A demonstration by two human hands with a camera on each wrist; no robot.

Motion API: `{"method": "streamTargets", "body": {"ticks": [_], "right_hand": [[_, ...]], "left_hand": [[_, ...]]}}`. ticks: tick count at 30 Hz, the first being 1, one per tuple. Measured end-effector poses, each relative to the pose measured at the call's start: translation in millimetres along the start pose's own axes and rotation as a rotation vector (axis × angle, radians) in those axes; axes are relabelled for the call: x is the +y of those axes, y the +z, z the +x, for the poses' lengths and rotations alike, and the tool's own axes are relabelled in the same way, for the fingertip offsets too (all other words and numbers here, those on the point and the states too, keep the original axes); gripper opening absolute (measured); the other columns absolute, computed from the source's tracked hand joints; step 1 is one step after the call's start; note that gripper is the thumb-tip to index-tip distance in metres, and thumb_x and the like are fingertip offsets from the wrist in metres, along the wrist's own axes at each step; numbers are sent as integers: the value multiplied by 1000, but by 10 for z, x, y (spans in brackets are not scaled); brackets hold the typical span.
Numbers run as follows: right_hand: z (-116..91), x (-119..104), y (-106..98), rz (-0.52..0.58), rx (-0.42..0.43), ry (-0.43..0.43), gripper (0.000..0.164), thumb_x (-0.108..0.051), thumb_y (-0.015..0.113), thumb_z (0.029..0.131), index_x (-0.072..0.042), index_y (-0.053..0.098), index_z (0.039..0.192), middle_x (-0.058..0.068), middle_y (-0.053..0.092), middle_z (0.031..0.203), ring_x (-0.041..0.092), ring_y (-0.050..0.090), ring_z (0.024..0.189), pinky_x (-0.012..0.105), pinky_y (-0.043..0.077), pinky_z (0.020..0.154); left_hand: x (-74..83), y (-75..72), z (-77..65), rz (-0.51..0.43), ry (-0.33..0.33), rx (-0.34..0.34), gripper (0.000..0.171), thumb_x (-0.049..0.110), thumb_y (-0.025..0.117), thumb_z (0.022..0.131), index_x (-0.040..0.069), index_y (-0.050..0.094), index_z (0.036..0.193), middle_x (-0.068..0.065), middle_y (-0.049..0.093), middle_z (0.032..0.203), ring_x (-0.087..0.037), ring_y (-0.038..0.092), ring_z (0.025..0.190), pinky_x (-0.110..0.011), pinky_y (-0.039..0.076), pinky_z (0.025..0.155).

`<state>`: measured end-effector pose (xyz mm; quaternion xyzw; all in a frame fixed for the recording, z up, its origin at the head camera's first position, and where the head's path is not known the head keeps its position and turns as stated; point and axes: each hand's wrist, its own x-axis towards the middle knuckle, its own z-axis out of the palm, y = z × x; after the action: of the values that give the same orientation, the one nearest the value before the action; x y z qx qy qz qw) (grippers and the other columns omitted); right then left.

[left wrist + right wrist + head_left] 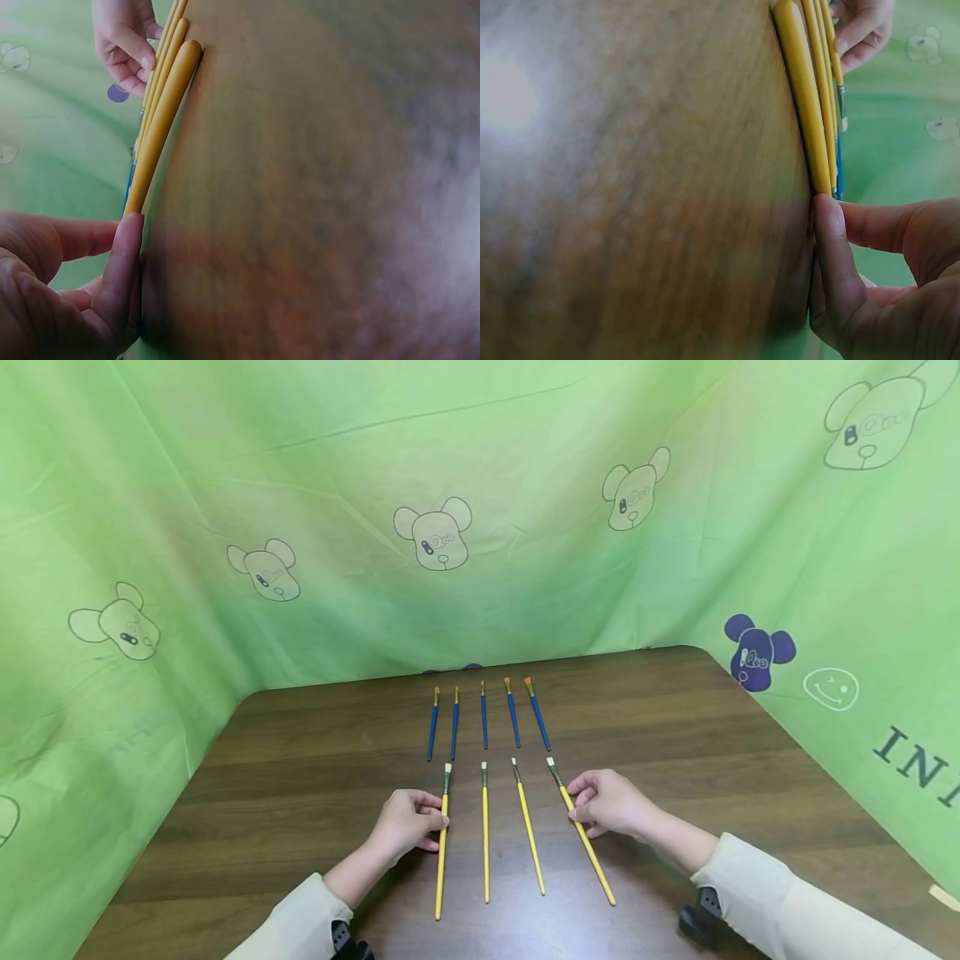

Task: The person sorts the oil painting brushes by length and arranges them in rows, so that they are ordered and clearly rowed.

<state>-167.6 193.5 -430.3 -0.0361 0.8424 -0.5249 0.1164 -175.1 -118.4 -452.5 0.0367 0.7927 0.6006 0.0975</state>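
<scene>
My left hand (405, 821) pinches the handle of the leftmost yellow paintbrush (441, 877), thumb and fingers on either side. On the opposite end of the row, my right hand (611, 803) pinches the rightmost yellow paintbrush (596, 864), which slants with its white bristles toward the upper left. Between them lie a yellow paintbrush (486, 843) and another slightly tilted yellow paintbrush (530, 835), touched by neither hand. The left wrist view has the left brush's rounded yellow handle (166, 120) at the fingertips; the right wrist view has the right brush's handle (802, 90) likewise.
Several blue paintbrushes, among them a middle blue paintbrush (484, 722), lie in a row farther back, bristles away from me. Under everything is a brown wooden table (315, 777). A green printed cloth (337, 627) hangs behind the table and along its sides.
</scene>
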Motion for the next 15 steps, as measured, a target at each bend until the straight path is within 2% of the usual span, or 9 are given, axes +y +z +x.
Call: {"method": "streamTargets", "body": {"ticks": [8,15], "right_hand": [[11,11,4,7,-1,12,32,9,71,78,11,55,107,13,56,84,20,60,65,36,59,56],[9,20,0,15,-9,2,33,9,71,79,12,54,107,13,56,83,19,60,65,37,59,55]], "left_hand": [[25,22,-10,41,0,21,24,-8,73,79,-12,62,100,-9,64,78,-14,62,60,-33,58,51],[27,40,-30,33,25,32,21,-11,70,78,-12,61,97,-8,63,75,-14,62,58,-33,58,50]]}}
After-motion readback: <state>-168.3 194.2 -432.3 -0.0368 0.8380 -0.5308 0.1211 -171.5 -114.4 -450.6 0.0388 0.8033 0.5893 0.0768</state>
